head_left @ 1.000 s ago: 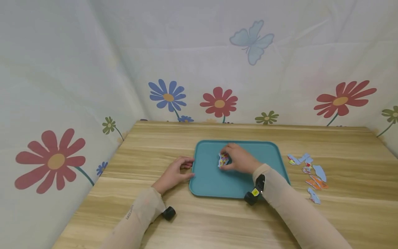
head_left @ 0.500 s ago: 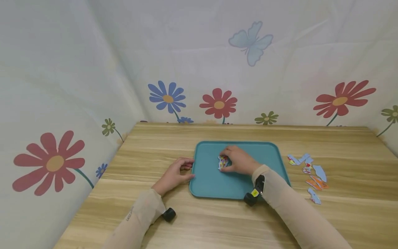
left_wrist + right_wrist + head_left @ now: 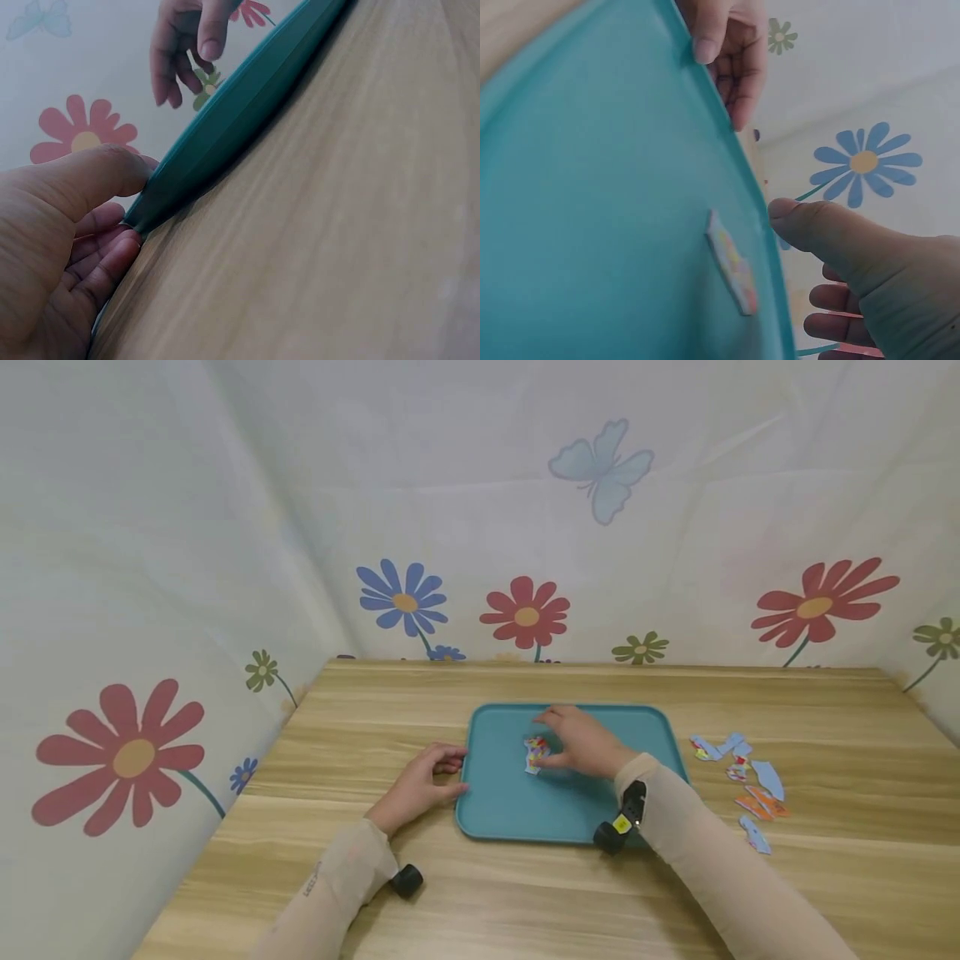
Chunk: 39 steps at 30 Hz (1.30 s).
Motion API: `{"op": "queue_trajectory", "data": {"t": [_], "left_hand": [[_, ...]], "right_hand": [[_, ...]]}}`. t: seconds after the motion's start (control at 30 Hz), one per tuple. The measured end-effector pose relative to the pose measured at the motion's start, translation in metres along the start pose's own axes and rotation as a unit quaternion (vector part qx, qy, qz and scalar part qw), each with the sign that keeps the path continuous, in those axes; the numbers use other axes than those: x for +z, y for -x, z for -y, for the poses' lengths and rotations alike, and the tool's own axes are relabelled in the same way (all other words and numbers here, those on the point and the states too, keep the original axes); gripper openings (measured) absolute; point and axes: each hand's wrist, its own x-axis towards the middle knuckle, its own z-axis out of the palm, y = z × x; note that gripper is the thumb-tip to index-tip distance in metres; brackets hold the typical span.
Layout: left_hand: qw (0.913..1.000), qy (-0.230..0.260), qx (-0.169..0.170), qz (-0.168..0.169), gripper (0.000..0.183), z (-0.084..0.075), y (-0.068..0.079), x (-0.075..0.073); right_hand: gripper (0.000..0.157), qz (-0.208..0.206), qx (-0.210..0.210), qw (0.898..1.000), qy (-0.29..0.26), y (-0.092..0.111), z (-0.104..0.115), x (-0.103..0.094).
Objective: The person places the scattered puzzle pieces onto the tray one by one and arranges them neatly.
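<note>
A small, multicoloured puzzle piece (image 3: 536,754) with pale edges lies on the teal tray (image 3: 510,814), left of its middle. My right hand (image 3: 581,743) is just to the right of the piece, thumb and fingers spread apart and lifted off it. In the right wrist view the piece (image 3: 732,264) lies flat and the right hand (image 3: 885,277) holds nothing. At the tray's left edge, my left hand (image 3: 422,785) holds the rim. The left wrist view shows the left thumb on top of the rim (image 3: 202,139) and the fingers curled against its outer side.
Right of the tray, several puzzle pieces lie loose on the wooden table (image 3: 525,902): a blue one (image 3: 768,780), an orange pair (image 3: 762,802) and a blue one (image 3: 754,834) nearer me. Behind the table hangs a flower-printed cloth (image 3: 480,485).
My right hand has let go of the puzzle piece; its fingers have opened and drawn slightly right. The piece stays in the tray. The left hand keeps its place at the rim.
</note>
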Motion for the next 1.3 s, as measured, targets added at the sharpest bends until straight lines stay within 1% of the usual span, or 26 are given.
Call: {"op": "queue_trajectory", "data": {"t": [0.3, 0.47, 0.63, 0.87, 0.97, 1.07, 1.13, 1.3], "left_hand": [[0.9998, 0.006, -0.017, 0.002, 0.054, -0.001, 0.0, 0.0], [0.9999, 0.001, -0.011, 0.003, 0.054, -0.001, 0.0, 0.0], [1.0, 0.009, -0.002, 0.003, 0.054, -0.002, 0.0, 0.0], [1.0, 0.007, -0.006, 0.003, 0.055, -0.003, 0.0, 0.002], [0.9999, 0.005, -0.008, 0.007, 0.054, -0.012, 0.001, 0.0], [0.9999, 0.007, -0.011, 0.012, 0.053, -0.027, 0.005, -0.002], [0.9999, 0.008, -0.005, 0.013, 0.052, -0.035, 0.008, -0.004], [0.9999, 0.012, 0.002, 0.011, 0.052, -0.039, 0.009, -0.005]], "right_hand": [[0.068, -0.031, -0.003, 1.0, 0.002, 0.012, 0.006, -0.027], [0.068, -0.044, -0.009, 0.999, -0.006, 0.022, 0.009, -0.045], [0.071, -0.049, -0.013, 0.999, 0.001, 0.032, 0.011, -0.062], [0.067, -0.072, -0.019, 0.997, 0.003, 0.046, 0.01, -0.078], [0.065, -0.08, -0.017, 0.997, 0.001, 0.054, 0.009, -0.083], [0.062, -0.088, -0.015, 0.996, 0.001, 0.062, 0.008, -0.089], [0.06, -0.092, -0.014, 0.996, 0.002, 0.067, 0.009, -0.093], [0.055, -0.106, -0.014, 0.994, 0.009, 0.08, 0.008, -0.101]]}}
